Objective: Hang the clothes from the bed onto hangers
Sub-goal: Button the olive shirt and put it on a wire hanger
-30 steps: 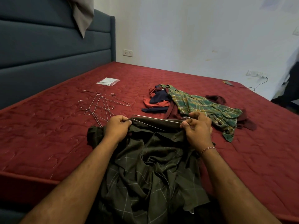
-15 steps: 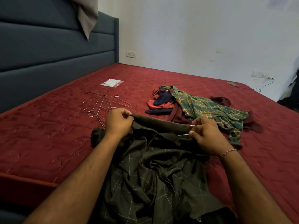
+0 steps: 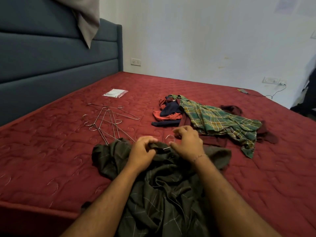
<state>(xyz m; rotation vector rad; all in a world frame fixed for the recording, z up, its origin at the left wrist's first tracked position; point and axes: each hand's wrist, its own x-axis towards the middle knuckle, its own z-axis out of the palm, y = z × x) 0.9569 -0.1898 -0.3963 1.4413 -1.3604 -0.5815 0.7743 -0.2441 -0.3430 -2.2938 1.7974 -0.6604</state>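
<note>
A dark olive checked shirt point(image 3: 160, 185) lies crumpled at the near edge of the red bed point(image 3: 51, 159). A metal wire hanger point(image 3: 169, 140) sits inside its collar area; only the hook and a short piece of wire show. My left hand point(image 3: 143, 151) grips the shirt's collar fabric. My right hand point(image 3: 186, 142) pinches the hanger's neck just below the hook. Several spare wire hangers point(image 3: 107, 122) lie on the bed to the left. A pile of clothes, topped by a green plaid shirt point(image 3: 213, 120), lies beyond my hands.
A blue padded headboard point(image 3: 51, 69) stands at the left, with a grey cloth point(image 3: 89, 19) draped over its top. A small plastic packet point(image 3: 115, 93) lies near it. A phone on a charging cable point(image 3: 243, 91) rests at the far right bed edge.
My hands have moved closer together at the collar. The long hanger bar seen earlier is now hidden inside the shirt, and the hook sticks out by my right hand.
</note>
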